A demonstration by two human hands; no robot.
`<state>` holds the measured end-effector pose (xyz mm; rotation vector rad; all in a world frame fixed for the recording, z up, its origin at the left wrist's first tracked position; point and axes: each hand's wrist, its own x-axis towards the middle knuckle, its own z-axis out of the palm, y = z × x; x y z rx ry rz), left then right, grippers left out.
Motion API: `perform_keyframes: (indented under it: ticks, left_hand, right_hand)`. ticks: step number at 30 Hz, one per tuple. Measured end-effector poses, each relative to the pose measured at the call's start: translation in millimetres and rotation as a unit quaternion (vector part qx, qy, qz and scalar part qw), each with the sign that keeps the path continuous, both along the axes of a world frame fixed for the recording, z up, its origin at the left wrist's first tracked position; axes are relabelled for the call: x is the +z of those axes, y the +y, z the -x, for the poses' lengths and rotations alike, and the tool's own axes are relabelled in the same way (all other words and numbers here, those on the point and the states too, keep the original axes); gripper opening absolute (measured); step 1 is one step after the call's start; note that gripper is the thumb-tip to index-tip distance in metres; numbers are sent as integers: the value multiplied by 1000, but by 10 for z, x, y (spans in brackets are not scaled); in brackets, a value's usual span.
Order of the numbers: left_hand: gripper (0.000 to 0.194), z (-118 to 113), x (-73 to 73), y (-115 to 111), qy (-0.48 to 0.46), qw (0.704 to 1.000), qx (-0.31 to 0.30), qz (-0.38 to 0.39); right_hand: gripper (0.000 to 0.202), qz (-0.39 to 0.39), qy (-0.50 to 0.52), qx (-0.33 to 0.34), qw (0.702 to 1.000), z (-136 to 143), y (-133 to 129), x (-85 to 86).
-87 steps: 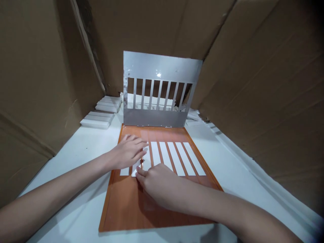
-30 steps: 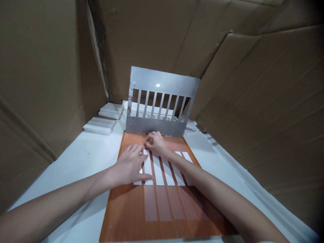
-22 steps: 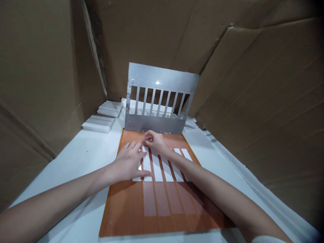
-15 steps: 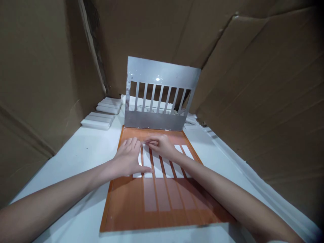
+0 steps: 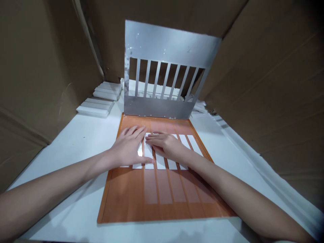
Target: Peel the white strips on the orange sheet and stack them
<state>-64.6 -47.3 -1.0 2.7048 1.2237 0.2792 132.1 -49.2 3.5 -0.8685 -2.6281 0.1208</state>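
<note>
White tabletop (image 5: 96, 130), flat orange rectangular board (image 5: 123, 202) on it; I see thin white rectangular strips (image 5: 160, 162) mid-board, L hand (image 5: 126, 145) splayed over 'em, R hand (image 5: 169, 144) straight-fingered, can't tell grip; sideways drag might skew strips.

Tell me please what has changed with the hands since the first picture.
The right hand moved forward, from the near ends of the white strips to their far part. The left hand spread wider, its thumb moving toward the near ends. The slotted metal plate still stands at the far edge of the orange board.
</note>
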Motion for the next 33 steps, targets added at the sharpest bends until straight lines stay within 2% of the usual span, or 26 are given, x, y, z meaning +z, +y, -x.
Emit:
perform_keyframes:
  ticks: [11, 16, 22, 33]
  left_hand:
    - [95, 23, -34, 10, 20, 999, -4, 27]
    - [92, 17, -8, 2, 20, 999, -4, 26]
    - [91, 20, 1, -6, 30, 999, -10, 35]
    - [90, -3, 29, -25, 21, 998, -17, 54]
  right_hand:
    - [29, -50, -26, 21, 998, 12, -57, -38]
    - [28, -50, -5, 2, 999, 26, -86, -34]
    - [26, -65, -45, 22, 997, 22, -78, -23]
    - [26, -54, -29, 24, 998, 19, -82, -24]
